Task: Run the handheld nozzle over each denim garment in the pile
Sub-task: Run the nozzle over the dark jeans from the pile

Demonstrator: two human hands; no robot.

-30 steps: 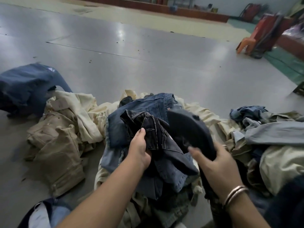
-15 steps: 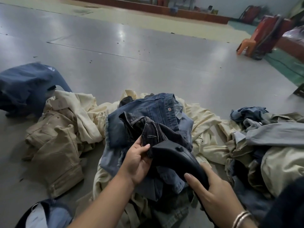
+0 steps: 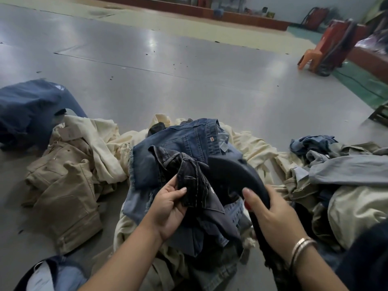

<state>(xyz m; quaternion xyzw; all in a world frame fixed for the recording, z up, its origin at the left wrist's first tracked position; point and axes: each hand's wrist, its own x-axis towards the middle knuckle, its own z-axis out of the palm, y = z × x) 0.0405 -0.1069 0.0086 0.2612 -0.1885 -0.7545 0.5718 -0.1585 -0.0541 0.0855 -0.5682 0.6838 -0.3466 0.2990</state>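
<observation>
A pile of garments (image 3: 147, 143) lies on the grey floor in front of me. On top sits a blue denim piece (image 3: 184, 141). My left hand (image 3: 168, 204) pinches a bunched dark grey denim garment (image 3: 193, 185) above the pile. My right hand (image 3: 273, 217), with bangles on the wrist, grips the black handheld nozzle (image 3: 237, 173). The nozzle's curved head points left and sits right beside the dark garment's fold. Its hose runs down under my right hand and out of sight.
Beige and cream jackets (image 3: 67, 181) spread to the left, with a navy garment (image 3: 31, 110) beyond them. More grey and blue clothes (image 3: 346, 169) lie at the right. An orange plastic chair (image 3: 310, 57) stands far right. Open grey floor (image 3: 168, 70) stretches ahead.
The nozzle rose from low over the garment to beside its upper fold, moving up and right. My left hand kept hold of the dark denim and shifted slightly.
</observation>
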